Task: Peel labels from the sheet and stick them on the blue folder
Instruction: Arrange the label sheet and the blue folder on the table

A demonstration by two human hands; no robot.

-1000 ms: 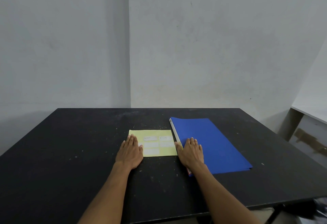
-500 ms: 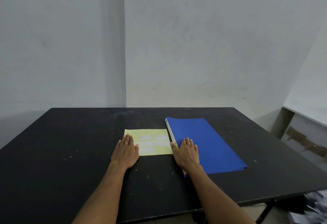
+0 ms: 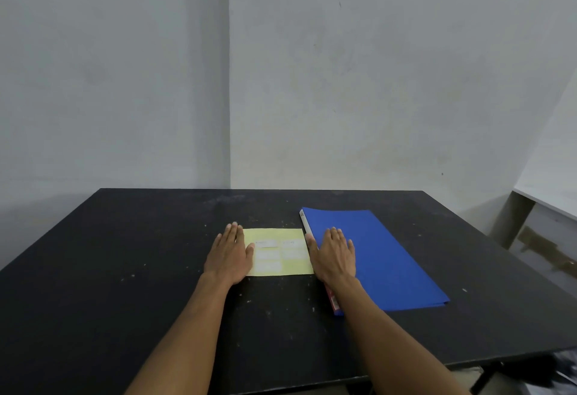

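Observation:
A pale yellow label sheet (image 3: 281, 252) lies flat on the black table (image 3: 125, 269), with several white labels (image 3: 266, 243) on it. To its right lies the closed blue folder (image 3: 384, 260), spine toward the sheet. My left hand (image 3: 229, 254) rests flat, palm down, over the sheet's left edge. My right hand (image 3: 335, 254) lies flat on the folder's left part, thumb at the spine. Neither hand holds anything.
Grey walls stand behind the table, with a corner above its far edge. A white shelf or desk (image 3: 546, 201) sits at the right, beyond the table. Dark clutter (image 3: 559, 372) shows below the table's near right corner.
The view has shifted a little; both hands stay flat in the same places on the sheet and the folder.

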